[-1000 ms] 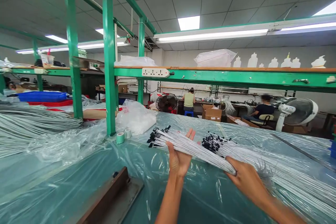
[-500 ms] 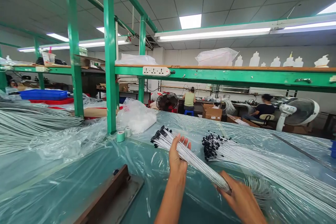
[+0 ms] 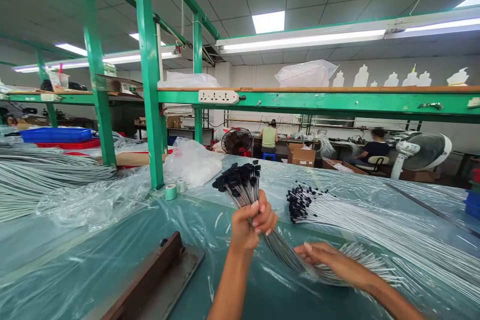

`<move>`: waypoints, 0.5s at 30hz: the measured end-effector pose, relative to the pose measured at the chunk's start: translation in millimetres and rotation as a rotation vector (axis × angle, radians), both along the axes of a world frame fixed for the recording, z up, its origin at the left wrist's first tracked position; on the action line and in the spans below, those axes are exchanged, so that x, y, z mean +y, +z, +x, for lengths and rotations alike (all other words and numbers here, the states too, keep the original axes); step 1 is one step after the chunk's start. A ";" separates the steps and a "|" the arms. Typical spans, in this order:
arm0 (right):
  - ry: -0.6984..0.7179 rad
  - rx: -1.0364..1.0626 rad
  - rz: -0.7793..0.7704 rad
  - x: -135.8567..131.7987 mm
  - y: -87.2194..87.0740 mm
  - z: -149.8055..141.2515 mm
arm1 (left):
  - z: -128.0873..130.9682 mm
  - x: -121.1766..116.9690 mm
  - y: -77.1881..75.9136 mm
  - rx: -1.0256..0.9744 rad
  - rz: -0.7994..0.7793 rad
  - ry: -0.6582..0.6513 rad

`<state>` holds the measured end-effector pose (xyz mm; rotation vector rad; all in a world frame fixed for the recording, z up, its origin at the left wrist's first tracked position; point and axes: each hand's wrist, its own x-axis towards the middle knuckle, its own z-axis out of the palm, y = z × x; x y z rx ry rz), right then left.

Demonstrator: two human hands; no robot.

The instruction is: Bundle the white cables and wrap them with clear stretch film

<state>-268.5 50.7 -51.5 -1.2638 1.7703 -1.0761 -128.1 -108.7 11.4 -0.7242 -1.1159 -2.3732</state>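
My left hand (image 3: 254, 220) is closed around a bundle of thin grey-white cables (image 3: 281, 250) and holds it tilted above the bench. Black connectors (image 3: 238, 178) crowd the bundle's upper end, fanned out above my fist. Lower down, the cables bend to the right, and their loose pale ends (image 3: 375, 262) spread near the bench. My right hand (image 3: 318, 254) is beside this lower stretch, fingers stretched out along the cables, fingertips apparently touching them. Behind it to the right lies a larger pile of similar cables (image 3: 360, 215) with black connectors.
A rusty metal angle piece (image 3: 161, 275) sits at the front left of the plastic-covered bench (image 3: 225, 280). Tape rolls (image 3: 171, 192) and a plastic bag (image 3: 193, 162) are by the green post (image 3: 150, 85). More cables (image 3: 48, 170) lie left. Two people work farther back.
My left hand has closed into a fist around the bundle, which now stands more upright with its connectors fanned. My right hand has loosened its grip, and the lower cables sag and spread rightward.
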 end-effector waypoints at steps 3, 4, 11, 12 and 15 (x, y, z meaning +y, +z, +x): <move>0.087 -0.024 -0.056 -11.3 1.0 -4.7 | 5.2 2.9 2.7 0.034 -0.103 -0.040; 0.113 -0.025 -0.063 -15.0 0.3 -5.5 | 6.6 3.7 3.6 0.028 -0.127 -0.039; 0.247 -0.039 -0.060 -38.6 -0.8 -9.2 | 13.6 12.0 9.6 -0.110 -0.234 0.053; 0.260 -0.036 -0.045 -43.2 -1.0 -9.5 | 14.5 13.7 10.9 -0.111 -0.276 0.043; 0.261 -0.013 -0.007 -57.4 -3.7 -8.9 | 17.1 17.1 14.4 -0.104 -0.428 0.016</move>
